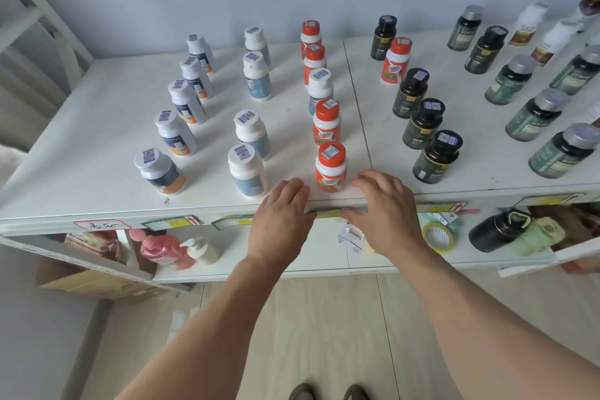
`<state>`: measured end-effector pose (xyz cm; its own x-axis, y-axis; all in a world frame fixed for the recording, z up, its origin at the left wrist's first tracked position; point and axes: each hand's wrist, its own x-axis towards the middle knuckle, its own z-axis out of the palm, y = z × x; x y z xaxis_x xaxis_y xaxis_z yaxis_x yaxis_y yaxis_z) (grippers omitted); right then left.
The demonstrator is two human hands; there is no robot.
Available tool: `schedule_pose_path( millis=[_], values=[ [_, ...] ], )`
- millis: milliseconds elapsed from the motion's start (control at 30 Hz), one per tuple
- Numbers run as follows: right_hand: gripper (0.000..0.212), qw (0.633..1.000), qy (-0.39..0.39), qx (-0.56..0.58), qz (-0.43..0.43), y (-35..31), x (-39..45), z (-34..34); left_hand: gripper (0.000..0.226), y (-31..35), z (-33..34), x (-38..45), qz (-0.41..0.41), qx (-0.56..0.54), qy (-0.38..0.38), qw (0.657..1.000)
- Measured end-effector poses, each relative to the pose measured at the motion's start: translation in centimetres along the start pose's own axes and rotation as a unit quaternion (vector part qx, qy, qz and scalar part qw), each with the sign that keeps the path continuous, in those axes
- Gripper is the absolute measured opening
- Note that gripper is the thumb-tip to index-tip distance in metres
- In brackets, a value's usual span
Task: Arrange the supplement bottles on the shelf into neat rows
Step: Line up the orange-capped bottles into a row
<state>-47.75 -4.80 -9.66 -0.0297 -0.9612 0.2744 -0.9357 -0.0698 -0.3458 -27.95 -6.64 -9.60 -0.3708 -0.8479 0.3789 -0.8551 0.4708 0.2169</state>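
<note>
Orange-capped white bottle (330, 167), upright

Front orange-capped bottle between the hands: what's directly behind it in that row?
Behind the front orange-capped white bottle stands another orange-capped bottle, then a white-capped bottle. Each one covers the lower part of the bottle behind.

Head view, looking steeply down, close over shelf (97, 146)
</note>
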Motion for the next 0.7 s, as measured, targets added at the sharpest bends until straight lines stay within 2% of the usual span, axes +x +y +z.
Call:
schedule_pose_path(
  millis=[433,700],
  values=[
    [0.047,1.000,0.010,0.002,0.004,0.14,-0.14,0.48,0.035,-0.41,0.70,-0.22,0.004,-0.019,0.044,0.999],
    [0.047,0.999,-0.019,0.004,0.025,-0.34,0.15,-0.30,0.035,0.01,0.43,0.01,-0.010,-0.023,0.027,0.999]
  ],
)
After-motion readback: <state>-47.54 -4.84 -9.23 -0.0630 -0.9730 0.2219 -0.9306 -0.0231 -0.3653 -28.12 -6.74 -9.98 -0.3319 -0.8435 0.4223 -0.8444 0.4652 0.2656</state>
